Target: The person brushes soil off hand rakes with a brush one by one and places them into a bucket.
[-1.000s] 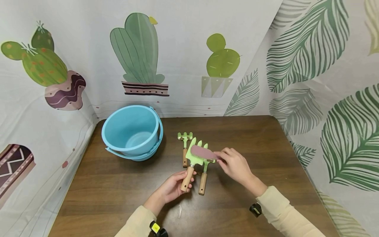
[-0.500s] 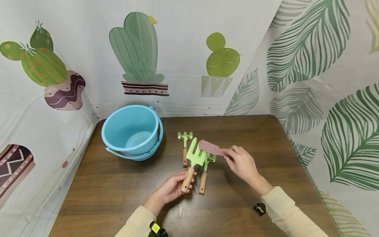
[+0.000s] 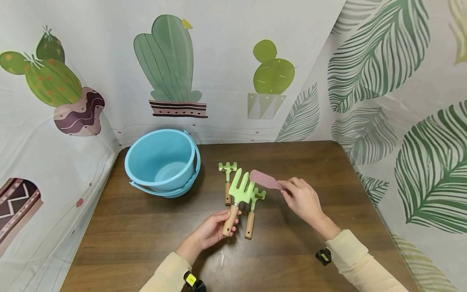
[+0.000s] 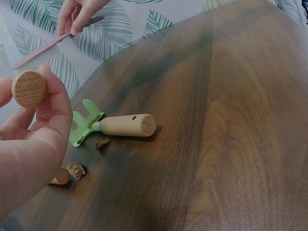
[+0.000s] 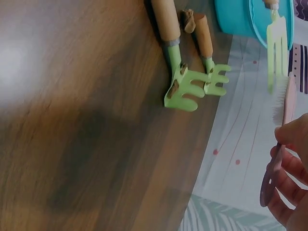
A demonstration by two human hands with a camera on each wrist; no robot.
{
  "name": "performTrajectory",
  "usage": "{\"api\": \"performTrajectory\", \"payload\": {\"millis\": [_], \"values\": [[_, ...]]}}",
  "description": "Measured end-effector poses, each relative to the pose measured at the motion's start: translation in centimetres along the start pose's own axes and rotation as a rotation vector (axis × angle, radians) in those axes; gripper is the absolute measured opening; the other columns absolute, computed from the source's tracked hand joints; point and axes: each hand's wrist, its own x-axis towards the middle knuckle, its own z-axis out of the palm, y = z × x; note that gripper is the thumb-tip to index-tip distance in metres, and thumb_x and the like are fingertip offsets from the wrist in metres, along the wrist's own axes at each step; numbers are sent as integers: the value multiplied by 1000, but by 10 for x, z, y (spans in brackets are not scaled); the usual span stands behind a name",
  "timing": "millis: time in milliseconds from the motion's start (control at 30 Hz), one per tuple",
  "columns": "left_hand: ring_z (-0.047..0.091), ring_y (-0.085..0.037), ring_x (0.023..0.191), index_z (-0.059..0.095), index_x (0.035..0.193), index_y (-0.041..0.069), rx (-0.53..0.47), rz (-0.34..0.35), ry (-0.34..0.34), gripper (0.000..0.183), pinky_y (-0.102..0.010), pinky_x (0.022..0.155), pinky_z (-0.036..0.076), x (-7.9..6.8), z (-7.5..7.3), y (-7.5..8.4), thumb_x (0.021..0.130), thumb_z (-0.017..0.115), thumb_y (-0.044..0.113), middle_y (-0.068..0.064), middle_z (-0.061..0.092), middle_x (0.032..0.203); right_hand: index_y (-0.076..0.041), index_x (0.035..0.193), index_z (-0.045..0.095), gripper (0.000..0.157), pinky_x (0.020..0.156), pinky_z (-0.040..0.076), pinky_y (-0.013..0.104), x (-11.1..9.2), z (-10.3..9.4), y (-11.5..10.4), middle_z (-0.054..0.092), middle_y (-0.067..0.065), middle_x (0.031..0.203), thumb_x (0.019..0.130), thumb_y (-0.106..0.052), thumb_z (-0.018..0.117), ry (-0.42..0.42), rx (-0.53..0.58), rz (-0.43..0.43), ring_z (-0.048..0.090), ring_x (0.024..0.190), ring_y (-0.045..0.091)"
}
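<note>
My left hand [image 3: 211, 230] grips the wooden handle of a green hand fork [image 3: 240, 188], raised above the table with its tines pointing away. In my right hand [image 3: 303, 200] a pink brush [image 3: 265, 179] is pinched by its handle. The right wrist view shows the brush's pale bristles [image 5: 279, 103] facing the fork's tines, at or very near them; contact cannot be told. Two small green rakes with wooden handles lie on the table: the nearer rake [image 3: 250, 225] partly behind the fork, the farther rake [image 3: 228, 194] behind it. Brown bits cling to the nearer rake's head.
A light blue bucket [image 3: 160, 158] with its handle lowered stands at the table's back left. Crumpled brown bits [image 4: 76, 170] lie near the rakes on the dark wooden table [image 3: 146, 231]. A cloth printed with cacti and leaves [image 3: 226, 73] hangs behind the table.
My right hand has drawn the brush rightward, from across the fork's tines to their right edge. The left hand and fork have stayed nearly still.
</note>
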Motion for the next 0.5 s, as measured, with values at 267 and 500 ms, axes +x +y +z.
{"api": "performTrajectory", "payload": {"millis": [267,500], "values": [[58,-11,75,45,126,4,29,-13,15,38,-23,69,48,4,2,2,97,42,27,-3,56,95,-13,101,70,29,57,43,28,6,5,-24,62,-1,83,73,-11,75,-34,89,-44,51,70,13],[58,-12,74,44,126,3,13,-18,26,35,-23,68,48,5,4,6,99,37,24,-3,56,94,-15,102,69,29,60,43,27,7,10,-39,61,-3,84,74,-9,73,-47,131,-96,50,71,12]]}}
